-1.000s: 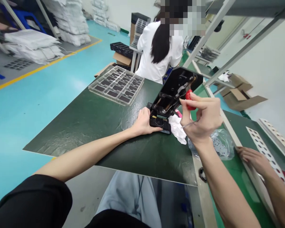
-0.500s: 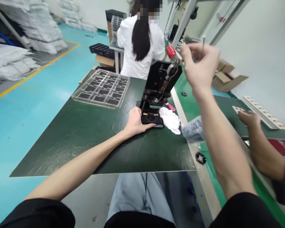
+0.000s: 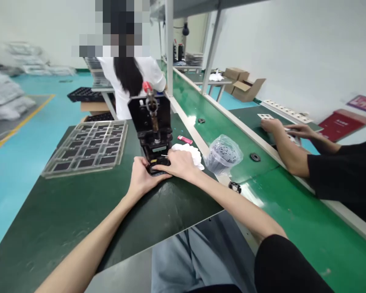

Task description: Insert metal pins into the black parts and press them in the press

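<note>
A black hand press (image 3: 152,120) with a red-knobbed lever (image 3: 147,87) stands on the dark green mat (image 3: 79,195). A small black part (image 3: 157,166) lies at the press base. My left hand (image 3: 142,179) rests against this part, fingers curled round its near side. My right hand (image 3: 178,163) is closed over the part from the right, pinching a thin metal tool (image 3: 164,155) that points at the base. A white cloth (image 3: 189,151) lies just behind my right hand.
A clear tray (image 3: 85,146) of black parts lies left of the press. A plastic bag (image 3: 225,154) of small parts and a pink lighter-like item (image 3: 185,140) sit near the green conveyor belt (image 3: 262,191). A co-worker's hands (image 3: 280,128) work at right; another person (image 3: 131,77) stands beyond.
My right hand has left the raised red lever and come down to the part at the press base. The lever now stands upright. My view has swung to the right.
</note>
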`<state>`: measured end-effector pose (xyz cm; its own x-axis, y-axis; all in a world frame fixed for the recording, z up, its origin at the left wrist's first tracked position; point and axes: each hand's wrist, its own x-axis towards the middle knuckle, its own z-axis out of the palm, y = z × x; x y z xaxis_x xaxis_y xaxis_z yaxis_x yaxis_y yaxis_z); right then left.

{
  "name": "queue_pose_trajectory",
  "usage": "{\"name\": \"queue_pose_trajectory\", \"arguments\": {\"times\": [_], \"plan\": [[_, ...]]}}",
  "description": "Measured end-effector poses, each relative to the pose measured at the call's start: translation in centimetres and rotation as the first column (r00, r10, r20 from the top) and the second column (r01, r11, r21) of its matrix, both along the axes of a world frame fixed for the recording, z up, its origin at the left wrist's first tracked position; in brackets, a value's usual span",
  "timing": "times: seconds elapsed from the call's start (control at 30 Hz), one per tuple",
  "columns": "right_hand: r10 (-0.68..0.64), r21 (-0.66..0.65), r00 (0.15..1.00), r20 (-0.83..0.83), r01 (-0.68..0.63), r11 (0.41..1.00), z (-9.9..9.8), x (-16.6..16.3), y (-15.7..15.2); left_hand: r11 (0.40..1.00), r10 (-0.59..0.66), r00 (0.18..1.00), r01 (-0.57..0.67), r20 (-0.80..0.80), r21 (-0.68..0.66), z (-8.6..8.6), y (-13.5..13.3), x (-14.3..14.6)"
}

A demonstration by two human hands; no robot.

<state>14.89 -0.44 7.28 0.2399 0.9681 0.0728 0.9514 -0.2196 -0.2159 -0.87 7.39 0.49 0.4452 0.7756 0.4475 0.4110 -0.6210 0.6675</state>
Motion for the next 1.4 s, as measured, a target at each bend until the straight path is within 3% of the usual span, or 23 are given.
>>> {"name": "queue_pose_trajectory", "arguments": {"times": [0.13,0.23,0.4,0.47,0.53,0.57,0.63,0.67,0.73,0.87,1.0,1.13,1.23,1.33,1.4], "plan": [[0.081,-0.032,0.997,0.008,-0.081,0.996,1.1,0.1,0.8,1.000,0.024,1.000,-0.024,0.003,-0.004,0.5,0.1,0.0],[0.098,-0.005,0.995,0.007,-0.098,0.995,1.9,-0.2,-0.6,1.000,0.012,1.000,-0.011,0.016,-0.020,0.8,0.4,0.1],[0.165,0.188,0.981,0.102,-0.182,0.965,3.3,1.2,-9.6,1.000,-0.008,1.000,0.008,0.030,0.013,0.9,0.5,0.1],[0.029,0.297,0.994,0.105,-0.059,0.953,3.8,4.6,-13.9,0.999,0.013,1.000,-0.014,0.011,0.052,1.0,0.1,0.1],[-0.246,0.296,0.966,0.083,0.211,0.932,4.0,9.9,-17.2,0.997,0.030,1.000,-0.029,-0.006,0.075,1.4,-0.5,0.2],[-0.424,0.257,0.899,0.105,0.388,0.885,3.9,13.0,-18.2,0.997,0.033,0.999,-0.032,-0.016,0.077,1.6,-0.7,0.2],[-0.691,0.149,0.702,0.172,0.675,0.722,3.3,18.9,-19.2,0.997,0.036,0.998,-0.032,-0.049,0.071,2.0,-1.1,0.4],[-0.730,0.053,0.659,0.180,0.735,0.676,2.9,21.4,-19.2,0.997,0.034,0.997,-0.030,-0.070,0.068,2.2,-1.1,0.5],[-0.763,-0.015,0.627,0.156,0.774,0.633,2.1,25.3,-18.5,0.998,0.029,0.994,-0.022,-0.109,0.067,2.5,-1.1,0.6],[-0.798,0.004,0.598,0.072,0.800,0.600,1.5,28.5,-16.5,0.998,0.013,0.987,-0.002,-0.159,0.065,2.7,-0.8,0.6],[-0.812,0.058,0.583,0.017,0.810,0.583,1.5,28.6,-16.2,0.995,-0.014,0.987,0.030,-0.160,0.096,2.6,-0.6,0.3],[-0.764,0.105,0.645,0.007,0.759,0.642,0.1,25.1,-19.0,0.980,-0.040,0.990,0.066,-0.136,0.190,2.2,-0.8,0.3],[-0.652,0.123,0.758,-0.017,0.648,0.751,-1.6,19.6,-22.3,0.946,-0.052,0.990,0.092,-0.134,0.311,2.0,-1.7,0.5],[-0.422,0.126,0.899,-0.120,0.435,0.891,-3.2,14.2,-24.7,0.888,-0.119,0.985,0.162,-0.125,0.429,2.1,-3.5,0.9],[-0.344,0.113,0.927,-0.147,0.361,0.926,-4.2,12.0,-25.1,0.847,-0.223,0.965,0.260,-0.135,0.464,2.3,-4.8,1.1]]}}
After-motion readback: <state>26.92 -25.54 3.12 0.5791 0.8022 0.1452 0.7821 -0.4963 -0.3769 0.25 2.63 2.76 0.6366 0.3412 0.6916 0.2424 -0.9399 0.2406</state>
